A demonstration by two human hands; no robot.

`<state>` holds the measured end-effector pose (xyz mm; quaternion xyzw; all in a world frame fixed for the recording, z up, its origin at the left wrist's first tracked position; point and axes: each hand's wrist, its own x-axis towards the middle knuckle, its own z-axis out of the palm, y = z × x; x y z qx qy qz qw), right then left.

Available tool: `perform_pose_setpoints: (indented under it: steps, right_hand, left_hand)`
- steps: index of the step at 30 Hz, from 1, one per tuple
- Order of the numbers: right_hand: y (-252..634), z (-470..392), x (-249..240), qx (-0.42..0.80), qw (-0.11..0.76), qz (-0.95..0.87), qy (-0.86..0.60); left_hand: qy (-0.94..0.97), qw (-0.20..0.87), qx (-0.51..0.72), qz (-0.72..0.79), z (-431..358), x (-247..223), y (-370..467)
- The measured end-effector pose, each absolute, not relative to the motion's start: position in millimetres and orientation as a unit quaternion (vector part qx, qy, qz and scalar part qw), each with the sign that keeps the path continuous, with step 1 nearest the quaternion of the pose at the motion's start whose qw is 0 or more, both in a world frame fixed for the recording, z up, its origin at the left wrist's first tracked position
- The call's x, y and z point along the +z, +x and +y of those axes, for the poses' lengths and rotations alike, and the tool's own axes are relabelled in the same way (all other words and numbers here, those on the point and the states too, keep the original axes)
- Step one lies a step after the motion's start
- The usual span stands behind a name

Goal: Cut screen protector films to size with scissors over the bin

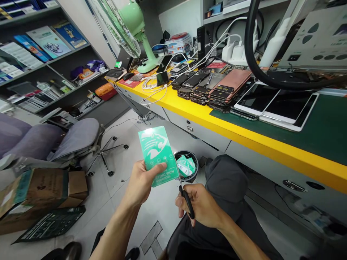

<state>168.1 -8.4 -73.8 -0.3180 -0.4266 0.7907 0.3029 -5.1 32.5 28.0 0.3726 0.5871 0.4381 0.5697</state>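
Observation:
A green and white packet (158, 153) with printed lettering is held up in my left hand (145, 180), the thumb lying across its front near the lower edge. My right hand (200, 205) has its fingers wrapped round the black handles of a pair of scissors (185, 202). The scissor blades point up along the packet's right edge; whether they touch it I cannot tell. Below and behind the packet stands a round black bin (194, 174) on the floor, with several green and white pieces (187, 165) inside.
The yellow-edged workbench (244, 139) runs along the right, bearing stacked phone parts (227, 86), white-framed tablets (290, 106), cables and a green fan (132, 18). An office chair (77, 137) and cardboard boxes (46, 195) stand left. My knee (227, 177) is beside the bin.

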Motion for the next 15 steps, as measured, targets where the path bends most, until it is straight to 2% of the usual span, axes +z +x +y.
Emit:
perform_pose_setpoints:
  steps: [15]
  right_hand:
    - [167.1,-13.9,-72.8,0.793,0.291,-0.424,-0.328]
  left_hand:
    - [0.386,0.543,0.417,0.618,25.2,24.3,-2.3]
